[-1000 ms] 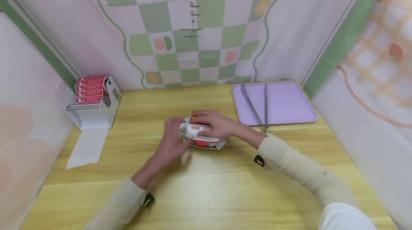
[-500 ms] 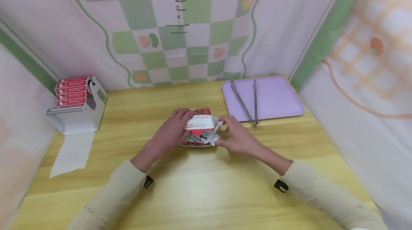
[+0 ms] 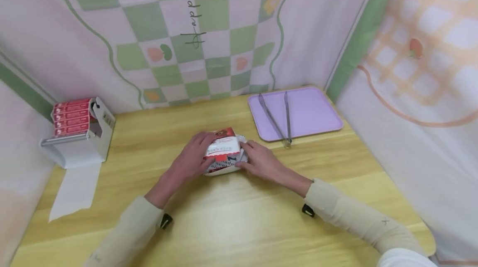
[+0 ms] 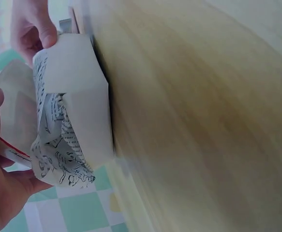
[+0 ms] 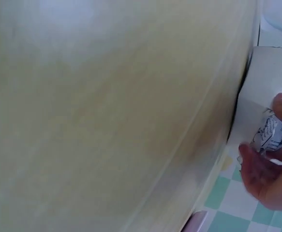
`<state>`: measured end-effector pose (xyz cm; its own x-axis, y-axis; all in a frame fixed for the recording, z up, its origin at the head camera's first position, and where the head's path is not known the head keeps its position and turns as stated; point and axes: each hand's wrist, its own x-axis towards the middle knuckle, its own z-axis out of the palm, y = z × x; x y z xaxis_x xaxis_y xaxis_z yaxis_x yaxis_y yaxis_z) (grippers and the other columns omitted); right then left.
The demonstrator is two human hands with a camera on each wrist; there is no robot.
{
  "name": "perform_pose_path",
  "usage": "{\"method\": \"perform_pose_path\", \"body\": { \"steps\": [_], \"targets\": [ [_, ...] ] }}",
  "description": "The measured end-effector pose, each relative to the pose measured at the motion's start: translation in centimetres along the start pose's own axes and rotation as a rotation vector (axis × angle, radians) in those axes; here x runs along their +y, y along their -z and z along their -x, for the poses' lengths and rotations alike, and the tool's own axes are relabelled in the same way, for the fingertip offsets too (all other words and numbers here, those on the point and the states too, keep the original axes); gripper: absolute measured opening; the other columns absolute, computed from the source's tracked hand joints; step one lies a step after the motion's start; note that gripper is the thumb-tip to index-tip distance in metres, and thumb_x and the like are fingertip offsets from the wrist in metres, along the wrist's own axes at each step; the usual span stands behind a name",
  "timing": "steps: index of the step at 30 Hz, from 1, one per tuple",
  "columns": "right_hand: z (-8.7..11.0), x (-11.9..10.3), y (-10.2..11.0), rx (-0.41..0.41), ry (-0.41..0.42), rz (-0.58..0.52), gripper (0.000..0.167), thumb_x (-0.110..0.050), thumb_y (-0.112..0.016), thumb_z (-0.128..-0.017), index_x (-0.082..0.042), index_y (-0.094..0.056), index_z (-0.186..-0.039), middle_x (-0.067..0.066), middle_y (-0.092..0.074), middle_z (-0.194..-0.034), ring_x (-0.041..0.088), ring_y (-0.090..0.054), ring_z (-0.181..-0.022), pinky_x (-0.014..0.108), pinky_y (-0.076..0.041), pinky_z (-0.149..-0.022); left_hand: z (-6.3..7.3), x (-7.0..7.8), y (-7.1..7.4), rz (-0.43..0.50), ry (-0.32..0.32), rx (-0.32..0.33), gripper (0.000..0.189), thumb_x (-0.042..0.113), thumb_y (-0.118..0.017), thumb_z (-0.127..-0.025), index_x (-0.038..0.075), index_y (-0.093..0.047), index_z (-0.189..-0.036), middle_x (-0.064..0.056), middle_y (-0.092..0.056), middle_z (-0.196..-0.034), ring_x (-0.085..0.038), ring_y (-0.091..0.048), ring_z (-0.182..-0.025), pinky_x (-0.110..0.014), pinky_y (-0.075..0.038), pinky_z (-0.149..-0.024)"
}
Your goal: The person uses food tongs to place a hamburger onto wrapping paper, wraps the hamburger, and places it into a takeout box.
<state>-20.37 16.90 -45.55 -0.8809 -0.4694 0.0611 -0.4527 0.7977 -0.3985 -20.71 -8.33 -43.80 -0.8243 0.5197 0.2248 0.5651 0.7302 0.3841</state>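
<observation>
A package (image 3: pixel 223 146) wrapped in newsprint-patterned paper sits in a white paper tray (image 4: pixel 82 72) on the table, a red and white label over its top. My left hand (image 3: pixel 189 155) holds its left side, thumb at the front and fingers over the top. At the opposite end, my right hand (image 3: pixel 262 162) has thumb and fingers around the crumpled paper end. In the left wrist view the newsprint paper (image 4: pixel 63 159) bulges loosely from the tray's near end. What is inside the wrapping is hidden.
Tongs (image 3: pixel 278 121) lie spread on a purple tray (image 3: pixel 317 111) at the back right. A white dispenser (image 3: pixel 84 146) with a roll of red labels (image 3: pixel 71 118) stands at the back left, its blank strip (image 3: pixel 76 192) trailing onto the table. Patterned curtains surround the table.
The right hand has moved from the package's top to its right end; the left hand has shifted from the left end onto the left side and top. More label and newsprint shows now.
</observation>
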Motion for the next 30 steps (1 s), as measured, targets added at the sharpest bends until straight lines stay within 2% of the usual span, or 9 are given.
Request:
{"method": "perform_pose_path", "body": {
  "steps": [3, 5, 8, 12, 15, 18, 22, 26, 30],
  "targets": [
    [-0.5, 0.7, 0.3, -0.014, 0.065, -0.021, 0.073, -0.040, -0.076, -0.087, 0.001, -0.051, -0.142, 0.014, -0.064, -0.117, 0.016, -0.060, -0.085, 0.028, -0.055, -0.072, -0.2, -0.1, 0.0, 0.000, 0.003, -0.007, 0.061, 0.024, -0.071, -0.091, 0.009, -0.044, -0.144, -0.016, -0.050, -0.146, -0.037, -0.041, -0.140, -0.055, -0.041, -0.113],
    [-0.9, 1.2, 0.6, -0.045, 0.082, -0.060, 0.074, -0.037, -0.078, -0.085, 0.001, -0.051, -0.142, 0.014, -0.063, -0.117, 0.017, -0.060, -0.089, 0.029, -0.056, -0.077, -0.3, -0.1, 0.0, 0.003, 0.010, -0.014, 0.062, 0.024, -0.071, -0.091, 0.009, -0.044, -0.145, -0.016, -0.050, -0.146, -0.036, -0.041, -0.140, -0.055, -0.041, -0.113],
    [-1.6, 1.8, 1.3, -0.111, 0.106, -0.165, 0.070, -0.029, -0.081, -0.083, 0.001, -0.053, -0.140, 0.013, -0.064, -0.116, 0.018, -0.061, -0.094, 0.030, -0.057, -0.082, -0.2, -0.3, 0.1, 0.024, 0.029, -0.022, 0.062, 0.025, -0.071, -0.092, 0.009, -0.043, -0.145, -0.016, -0.049, -0.147, -0.035, -0.042, -0.139, -0.055, -0.042, -0.112],
    [-2.2, 2.0, 1.9, -0.190, 0.130, -0.276, 0.058, -0.020, -0.081, -0.083, -0.003, -0.059, -0.134, 0.012, -0.067, -0.113, 0.017, -0.065, -0.091, 0.023, -0.058, -0.078, -0.1, -0.5, 0.1, 0.046, 0.045, -0.028, 0.066, 0.026, -0.074, -0.090, 0.010, -0.041, -0.145, -0.016, -0.046, -0.147, -0.035, -0.042, -0.138, -0.053, -0.042, -0.112],
    [-2.3, 1.8, 1.9, -0.188, 0.146, -0.248, 0.059, -0.021, -0.082, -0.082, -0.003, -0.059, -0.133, 0.011, -0.067, -0.111, 0.016, -0.064, -0.090, 0.022, -0.057, -0.077, 0.1, -0.5, -0.2, 0.038, 0.029, -0.027, 0.079, 0.031, -0.081, -0.084, 0.009, -0.037, -0.146, -0.017, -0.042, -0.148, -0.036, -0.038, -0.140, -0.053, -0.042, -0.113],
    [-2.0, 1.6, 1.8, -0.156, 0.163, -0.195, 0.062, -0.022, -0.083, -0.080, -0.001, -0.058, -0.133, 0.011, -0.066, -0.109, 0.017, -0.061, -0.091, 0.026, -0.056, -0.078, 0.3, -0.4, -0.7, 0.020, 0.001, -0.019, 0.095, 0.037, -0.087, -0.076, 0.008, -0.033, -0.148, -0.016, -0.037, -0.150, -0.037, -0.032, -0.143, -0.051, -0.041, -0.114],
    [-1.8, 1.6, 1.6, -0.125, 0.183, -0.196, 0.061, -0.019, -0.080, -0.081, 0.000, -0.056, -0.135, 0.012, -0.065, -0.108, 0.018, -0.060, -0.092, 0.029, -0.055, -0.079, 0.8, -0.2, -1.1, -0.003, -0.021, -0.002, 0.108, 0.039, -0.092, -0.068, 0.011, -0.028, -0.150, -0.013, -0.032, -0.154, -0.034, -0.027, -0.145, -0.049, -0.046, -0.109],
    [-1.7, 1.7, 1.1, -0.129, 0.139, -0.305, 0.062, -0.012, -0.075, -0.084, -0.003, -0.052, -0.141, 0.016, -0.064, -0.117, 0.020, -0.061, -0.095, 0.027, -0.057, -0.079, 1.0, -0.2, -1.1, -0.023, -0.020, 0.011, 0.112, 0.039, -0.093, -0.065, 0.013, -0.027, -0.152, -0.012, -0.031, -0.155, -0.033, -0.027, -0.145, -0.049, -0.051, -0.104],
    [-1.7, 1.4, 1.0, -0.129, 0.046, -0.413, 0.061, -0.009, -0.074, -0.085, -0.003, -0.052, -0.142, 0.020, -0.063, -0.123, 0.023, -0.063, -0.098, 0.027, -0.059, -0.080, 1.1, -0.2, -1.0, -0.031, -0.010, 0.002, 0.113, 0.039, -0.093, -0.065, 0.015, -0.026, -0.152, -0.011, -0.030, -0.156, -0.033, -0.027, -0.145, -0.050, -0.054, -0.099]
  ]
}}
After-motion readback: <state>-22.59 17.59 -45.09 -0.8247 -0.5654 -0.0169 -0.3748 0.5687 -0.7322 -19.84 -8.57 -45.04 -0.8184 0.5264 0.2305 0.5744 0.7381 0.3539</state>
